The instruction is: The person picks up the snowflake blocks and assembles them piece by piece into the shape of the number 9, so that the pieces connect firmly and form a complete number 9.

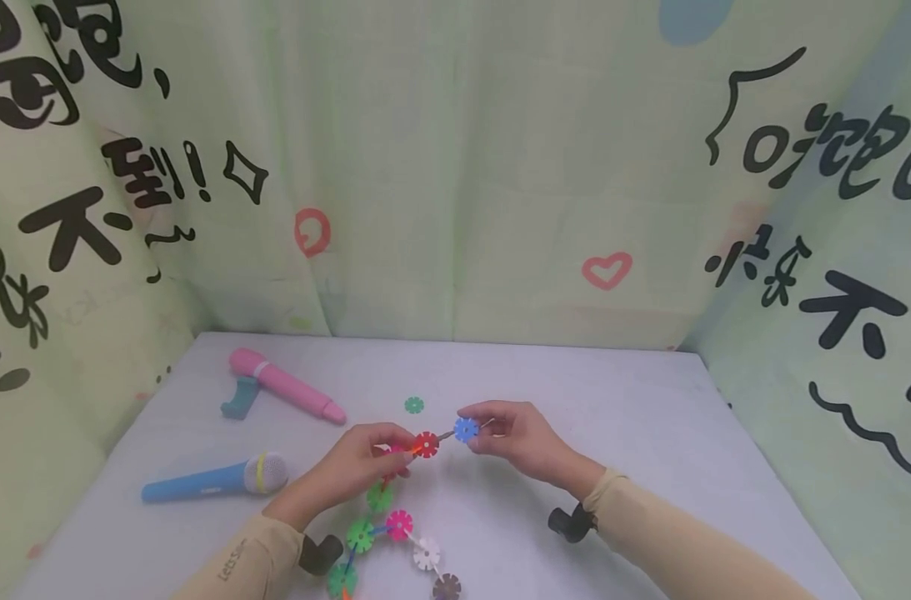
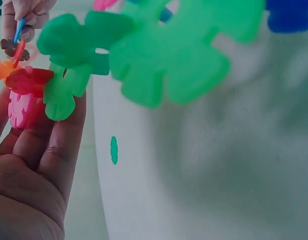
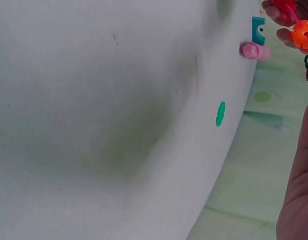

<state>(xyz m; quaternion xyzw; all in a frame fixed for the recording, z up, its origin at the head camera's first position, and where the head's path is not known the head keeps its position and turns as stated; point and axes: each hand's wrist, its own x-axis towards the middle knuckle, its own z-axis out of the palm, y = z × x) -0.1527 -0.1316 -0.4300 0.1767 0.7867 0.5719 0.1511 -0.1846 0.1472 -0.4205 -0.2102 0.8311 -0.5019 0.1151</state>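
Observation:
In the head view my left hand (image 1: 357,467) pinches a chain of flower-shaped interlocking discs beside its red disc (image 1: 426,444). My right hand (image 1: 518,433) holds the blue disc (image 1: 466,429) at the chain's upper right end, with a brownish disc seen edge-on between blue and red. From the left hand the chain hangs down past green discs (image 1: 361,536), a pink disc (image 1: 399,524), a white disc (image 1: 427,553) and a brown disc (image 1: 447,587). The left wrist view has a green disc (image 2: 66,90) close to the left fingers. An orange disc (image 3: 302,34) appears in the right wrist view.
A loose green disc (image 1: 414,405) lies on the white table (image 1: 613,383) behind the hands. To the left are a pink toy microphone (image 1: 290,387), a teal piece (image 1: 241,398) and a blue microphone (image 1: 207,482). Printed curtains (image 1: 455,167) surround the table's back and sides.

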